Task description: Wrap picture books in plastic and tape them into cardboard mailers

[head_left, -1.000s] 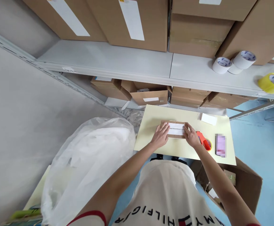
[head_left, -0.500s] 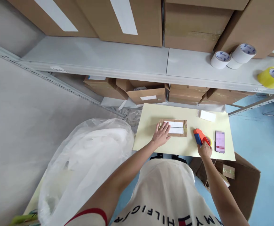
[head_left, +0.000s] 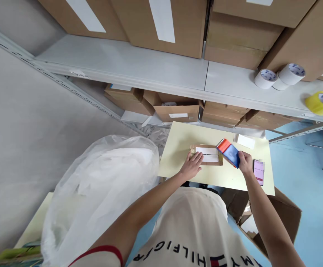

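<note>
A small flat cardboard parcel point(head_left: 209, 159) with a white label lies on the pale yellow table point(head_left: 178, 144). My left hand point(head_left: 192, 165) rests flat on its left end, fingers stretched out. My right hand point(head_left: 245, 162) is closed round the handle of a red and blue tape dispenser point(head_left: 228, 152), held just above the parcel's right end.
A phone point(head_left: 258, 171) and a white slip point(head_left: 245, 141) lie on the table's right side. A large clear plastic bag point(head_left: 100, 193) bulges at the left. Shelving with cardboard boxes and tape rolls point(head_left: 280, 77) runs behind. An open carton point(head_left: 283, 218) sits on the floor at right.
My right hand left the parcel, took the tape dispenser from the table and carried it up to the parcel's right end. The left hand stayed on the parcel.
</note>
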A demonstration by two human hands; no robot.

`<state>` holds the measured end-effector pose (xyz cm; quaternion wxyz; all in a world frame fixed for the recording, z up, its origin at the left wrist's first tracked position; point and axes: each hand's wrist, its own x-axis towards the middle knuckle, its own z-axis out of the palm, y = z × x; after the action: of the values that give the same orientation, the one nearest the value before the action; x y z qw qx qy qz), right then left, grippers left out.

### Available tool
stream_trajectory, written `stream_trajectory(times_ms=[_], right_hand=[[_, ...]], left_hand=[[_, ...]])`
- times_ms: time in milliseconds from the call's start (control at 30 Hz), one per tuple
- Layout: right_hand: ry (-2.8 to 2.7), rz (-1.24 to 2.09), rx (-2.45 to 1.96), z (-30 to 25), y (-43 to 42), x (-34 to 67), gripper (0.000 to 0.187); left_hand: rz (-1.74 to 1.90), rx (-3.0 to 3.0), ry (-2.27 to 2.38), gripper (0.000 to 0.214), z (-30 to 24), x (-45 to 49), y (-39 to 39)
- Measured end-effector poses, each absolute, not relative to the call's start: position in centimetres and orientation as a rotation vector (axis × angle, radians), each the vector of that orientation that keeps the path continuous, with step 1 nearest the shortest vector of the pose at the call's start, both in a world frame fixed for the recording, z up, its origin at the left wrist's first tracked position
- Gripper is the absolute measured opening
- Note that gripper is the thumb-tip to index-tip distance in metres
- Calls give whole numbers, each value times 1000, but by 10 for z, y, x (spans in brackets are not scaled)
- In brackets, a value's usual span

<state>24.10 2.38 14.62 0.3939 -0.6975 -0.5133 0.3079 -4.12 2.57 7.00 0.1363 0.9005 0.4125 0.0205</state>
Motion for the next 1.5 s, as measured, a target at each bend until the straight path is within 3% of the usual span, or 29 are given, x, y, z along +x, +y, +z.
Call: stream_trajectory(times_ms=[233, 433, 600, 800, 1067, 1333, 1400, 1500], right_hand=[[-1612, 1201, -1758, 151, 88, 210, 63], [-1677, 1320, -1711, 153, 97, 217, 64], [-1694, 1320, -1686, 153, 94, 218, 64], [-1805, 1258, -1713, 158, 94, 215, 65], [-2092, 966, -1820, 167, 92, 243, 65], [-2144, 834, -1877, 162, 92, 237, 66], [-2138, 839, -1869, 161, 91, 237, 66], [-2123, 842, -1869, 161, 90, 237, 66]], left_hand=[[215, 2401, 1194, 55, 80, -45, 22], [786, 1341, 1426, 52, 99, -27, 45], [688, 634, 1181, 28, 107, -10, 71], [766, 630, 1270, 12, 109, -12, 78], [836, 727, 1521, 23, 84, -96, 63], [748, 979, 1660, 24, 34, -73, 60], [724, 1041, 1719, 30, 26, -70, 56], [656, 1106, 1806, 58, 19, -69, 46]])
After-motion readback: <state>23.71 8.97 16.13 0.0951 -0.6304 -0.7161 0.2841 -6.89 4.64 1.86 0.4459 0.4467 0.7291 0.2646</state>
